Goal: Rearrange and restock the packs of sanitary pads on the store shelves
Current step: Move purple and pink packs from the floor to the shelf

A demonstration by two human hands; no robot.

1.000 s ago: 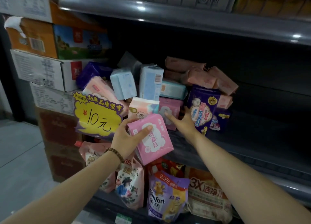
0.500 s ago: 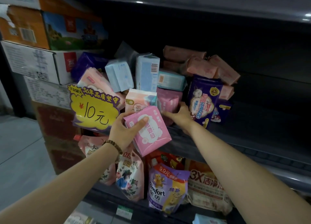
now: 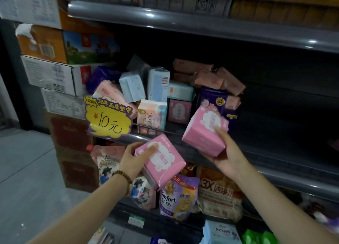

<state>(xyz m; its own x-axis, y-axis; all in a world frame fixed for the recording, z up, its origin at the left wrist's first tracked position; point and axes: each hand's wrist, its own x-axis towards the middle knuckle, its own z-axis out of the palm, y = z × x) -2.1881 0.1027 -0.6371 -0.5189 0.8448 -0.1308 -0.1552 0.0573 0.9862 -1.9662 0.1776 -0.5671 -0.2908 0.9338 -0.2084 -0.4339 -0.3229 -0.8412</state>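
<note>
My left hand (image 3: 132, 160) grips a pink pad pack (image 3: 161, 159) in front of the shelf edge (image 3: 275, 170), thumb on its face. My right hand (image 3: 226, 152) holds a second pink pad pack (image 3: 204, 130), tilted, just off the shelf front. Behind them a jumbled heap of pad packs sits on the dark shelf: light blue packs (image 3: 158, 84), salmon packs (image 3: 211, 78), a dark purple pack (image 3: 213, 98), a peach pack (image 3: 152, 115) and a mauve pack (image 3: 178, 111).
A yellow 10-yuan price sign (image 3: 108, 119) hangs at the shelf's left front. Cardboard boxes (image 3: 49, 74) are stacked at the left. Detergent and softener pouches (image 3: 178, 196) stand on the shelf below. The shelf's right part (image 3: 284, 130) is dark and bare.
My right hand has pulled a pink pack out of the heap and now holds it off the shelf. My left hand has lowered slightly with its pack.
</note>
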